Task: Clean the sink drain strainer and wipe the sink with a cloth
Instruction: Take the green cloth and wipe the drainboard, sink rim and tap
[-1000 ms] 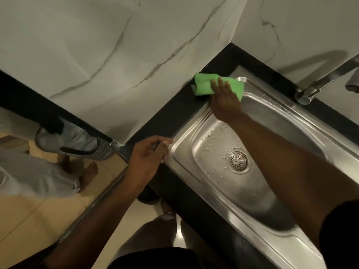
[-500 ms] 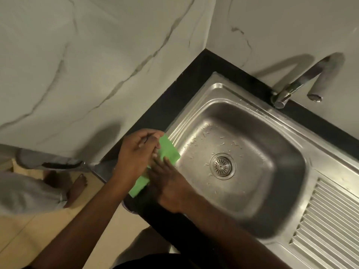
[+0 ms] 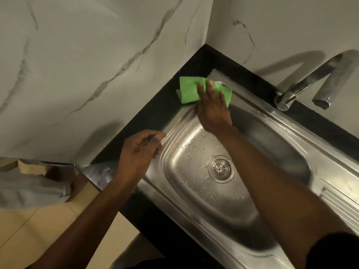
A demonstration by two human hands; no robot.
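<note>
Right hand (image 3: 212, 107) lies flat with its fingers straight, pressing the green cloth (image 3: 189, 90) down without gripping it. The cloth sits under and just beyond the fingertips, partly on the far corner rim of the sink (image 3: 172, 131) and partly on the black counter (image 3: 155, 117) to the hand's left. Left hand (image 3: 138, 152) rests at the sink's edge, loosely curled and holding nothing. The strainer (image 3: 220, 168) is seated in the basin floor, back below the right wrist.

The cloth looks thin, soft and light, and is folded over on itself. It would likely bunch or skate on wet steel, so broad flat pressure over its middle suits it best; to lift it, pinch the doubled edge at the left. Its long axis runs crosswise to the fingers, from the counter on the left to the rim on the right, with a folded flap pointing left
</note>
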